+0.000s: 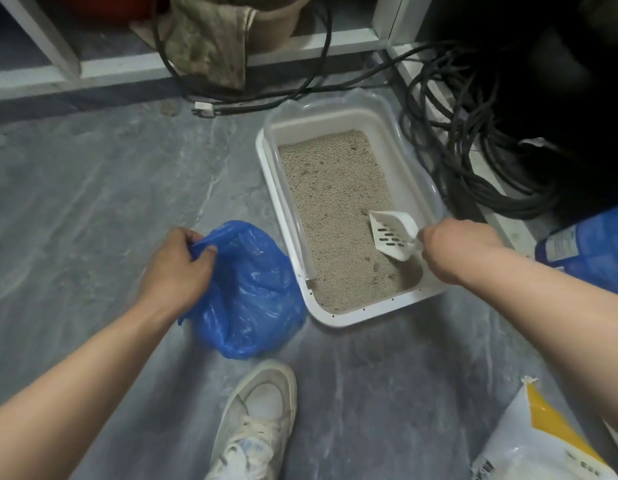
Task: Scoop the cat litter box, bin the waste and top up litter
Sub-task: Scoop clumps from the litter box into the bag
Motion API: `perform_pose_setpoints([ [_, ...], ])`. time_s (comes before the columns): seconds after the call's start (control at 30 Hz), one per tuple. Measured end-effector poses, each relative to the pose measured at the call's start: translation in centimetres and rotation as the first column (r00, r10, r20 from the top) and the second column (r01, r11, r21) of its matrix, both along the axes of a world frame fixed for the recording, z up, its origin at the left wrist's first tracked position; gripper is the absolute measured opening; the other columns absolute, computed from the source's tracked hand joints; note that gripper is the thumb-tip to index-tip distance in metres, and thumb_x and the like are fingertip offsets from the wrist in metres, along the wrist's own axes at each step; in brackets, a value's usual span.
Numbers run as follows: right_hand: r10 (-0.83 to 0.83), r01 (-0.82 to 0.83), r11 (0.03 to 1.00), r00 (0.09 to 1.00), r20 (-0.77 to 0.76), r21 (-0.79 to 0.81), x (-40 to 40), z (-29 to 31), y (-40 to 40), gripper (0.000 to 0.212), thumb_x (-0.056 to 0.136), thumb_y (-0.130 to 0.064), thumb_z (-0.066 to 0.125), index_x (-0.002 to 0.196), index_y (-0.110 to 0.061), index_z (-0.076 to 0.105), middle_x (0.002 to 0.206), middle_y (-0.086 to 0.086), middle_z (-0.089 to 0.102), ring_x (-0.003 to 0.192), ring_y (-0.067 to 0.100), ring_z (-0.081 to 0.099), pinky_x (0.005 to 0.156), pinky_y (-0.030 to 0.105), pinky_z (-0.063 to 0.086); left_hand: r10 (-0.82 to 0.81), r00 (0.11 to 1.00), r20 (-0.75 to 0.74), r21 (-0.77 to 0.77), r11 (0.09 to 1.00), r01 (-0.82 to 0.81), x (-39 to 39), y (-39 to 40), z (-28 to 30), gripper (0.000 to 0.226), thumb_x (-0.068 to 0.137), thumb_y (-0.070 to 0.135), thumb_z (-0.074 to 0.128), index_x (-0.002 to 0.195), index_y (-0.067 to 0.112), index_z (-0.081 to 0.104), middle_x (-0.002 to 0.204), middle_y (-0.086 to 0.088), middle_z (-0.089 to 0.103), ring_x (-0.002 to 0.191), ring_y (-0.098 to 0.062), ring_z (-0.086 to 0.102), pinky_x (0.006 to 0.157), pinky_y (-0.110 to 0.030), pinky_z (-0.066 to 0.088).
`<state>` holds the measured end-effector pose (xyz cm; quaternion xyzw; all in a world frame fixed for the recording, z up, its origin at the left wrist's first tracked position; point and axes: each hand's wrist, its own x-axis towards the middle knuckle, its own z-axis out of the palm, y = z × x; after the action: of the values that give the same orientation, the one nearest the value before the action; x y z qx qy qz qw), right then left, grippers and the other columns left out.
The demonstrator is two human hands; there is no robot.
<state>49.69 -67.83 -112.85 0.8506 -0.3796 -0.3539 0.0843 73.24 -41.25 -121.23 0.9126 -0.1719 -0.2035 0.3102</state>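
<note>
Nearest, a white sneaker (257,420) stands on the grey marbled floor (93,188), and a white-and-yellow bag (539,441) lies at the lower right corner. Just beyond the shoe, the left hand (177,268) grips the gathered rim of a blue plastic bag (248,292) resting on the floor, touching or just beside the near left corner of the white litter box (338,318). The right hand (456,245) is curled round the handle of a white slotted scoop (392,233), whose blade is in or just above the beige litter (335,202) at the near right of the box. A blue package (591,244) sits to the right. Black cables (474,133) coil beside the box's far right, a white plug (204,109) lies beyond it, and farthest stands a white shelf frame (127,65) with a dirty cloth (210,39) hanging over a tan bucket (283,22).
</note>
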Motion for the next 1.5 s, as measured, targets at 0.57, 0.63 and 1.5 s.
perform_pose_setpoints([
  [0.57,0.063,-0.061,0.997,0.997,-0.038,0.046,0.4,2.3,-0.3,0.042,0.092,-0.028,0.058,0.134,-0.027,0.055,0.128,0.003,0.058,0.113,0.03,0.062,0.082,0.035,0.052,-0.459,0.854,0.246,-0.043,0.875,0.482,-3.9,-4.6,4.0,0.057,0.091,0.043,0.058,0.142,0.019,0.047,0.148,-0.006,0.048,0.138,-0.028,0.042,0.115,-0.049,0.034],
  [0.63,0.105,-0.106,0.994,0.994,-0.038,-0.028,0.5,2.8,-0.4,0.038,0.093,-0.023,0.054,0.132,-0.023,0.055,0.125,0.004,0.059,0.111,0.031,0.063,0.074,0.034,0.048,-0.574,0.786,0.231,-0.001,0.807,0.59,-4.3,-6.0,3.6,0.066,0.093,0.053,0.053,0.151,0.025,0.038,0.16,-0.004,0.034,0.148,-0.026,0.031,0.12,-0.048,0.028],
  [1.5,0.129,-0.145,0.985,0.978,0.161,0.097,3.7,1.3,0.1,0.03,0.086,-0.009,0.056,0.115,-0.016,0.063,0.084,0.0,0.049,0.083,0.029,0.058,0.069,0.034,0.051,-0.674,0.691,0.259,0.133,0.734,0.666,-5.1,-5.6,0.7,0.047,0.101,0.051,0.043,0.145,0.037,0.036,0.168,0.017,-0.011,0.134,-0.026,0.052,0.106,-0.05,0.045],
])
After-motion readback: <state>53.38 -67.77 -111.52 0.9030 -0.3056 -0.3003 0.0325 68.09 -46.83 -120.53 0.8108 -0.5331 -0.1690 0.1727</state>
